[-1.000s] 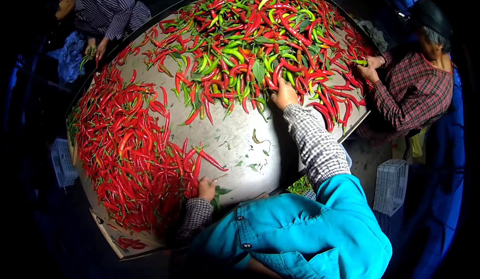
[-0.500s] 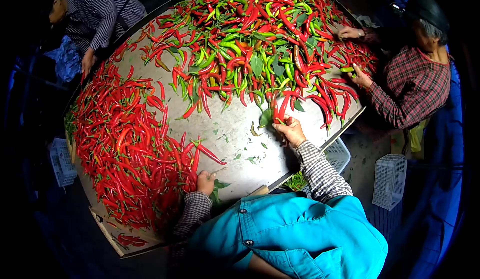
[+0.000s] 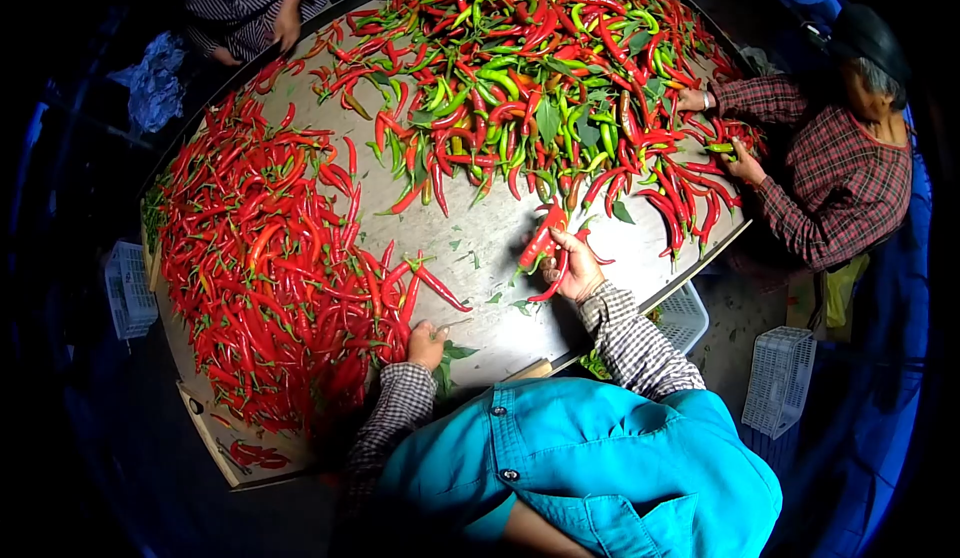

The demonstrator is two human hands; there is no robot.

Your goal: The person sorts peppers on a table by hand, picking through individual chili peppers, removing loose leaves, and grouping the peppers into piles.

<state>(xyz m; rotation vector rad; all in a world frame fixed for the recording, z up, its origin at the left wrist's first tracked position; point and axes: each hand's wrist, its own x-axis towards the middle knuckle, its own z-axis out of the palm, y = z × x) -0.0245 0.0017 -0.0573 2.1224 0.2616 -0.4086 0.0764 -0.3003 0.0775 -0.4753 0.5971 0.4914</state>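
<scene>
Several red chili peppers (image 3: 540,241) are gripped in my right hand (image 3: 577,272), its fingers closed around them over the bare middle of the table. My left hand (image 3: 428,345) rests at the near edge of the big heap of red chilies (image 3: 265,258). Its fingers are curled, and whatever they may hold is hidden. Green leaves (image 3: 455,354) lie beside that hand. Beyond my right hand spreads a mixed heap of red and green chilies (image 3: 540,78) with leaves among them.
The board-topped table (image 3: 400,233) has a raised rim. A person in plaid (image 3: 840,178) handles chilies at the right; another in stripes (image 3: 245,3) stands at the far left. Plastic crates (image 3: 780,383) sit on the floor, one (image 3: 683,318) under the near edge.
My right hand has drawn slightly back from the mixed heap with more red chilies in it. My left hand's fingers have curled in. The striped person has straightened; the view has shifted slightly.
</scene>
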